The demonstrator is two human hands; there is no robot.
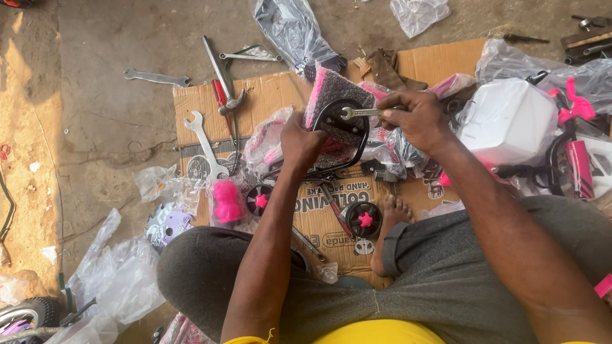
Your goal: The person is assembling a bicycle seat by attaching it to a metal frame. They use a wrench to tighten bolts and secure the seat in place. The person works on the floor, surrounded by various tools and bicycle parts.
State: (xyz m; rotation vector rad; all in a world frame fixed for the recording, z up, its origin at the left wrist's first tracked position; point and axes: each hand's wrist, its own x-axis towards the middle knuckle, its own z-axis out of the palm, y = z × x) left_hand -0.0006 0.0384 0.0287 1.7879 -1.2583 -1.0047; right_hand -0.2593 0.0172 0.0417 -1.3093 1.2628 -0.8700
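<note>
While the left hand [299, 143] grips a black-and-pink seat [338, 108], the right hand [414, 118], at 3 o'clock, clasps a spanner [357, 113] against it.

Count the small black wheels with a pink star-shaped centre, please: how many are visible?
2. One small black wheel with a pink star-shaped centre lies beside the left forearm; the other lies near the bare foot. More may be hidden under the plastic bags.
</note>
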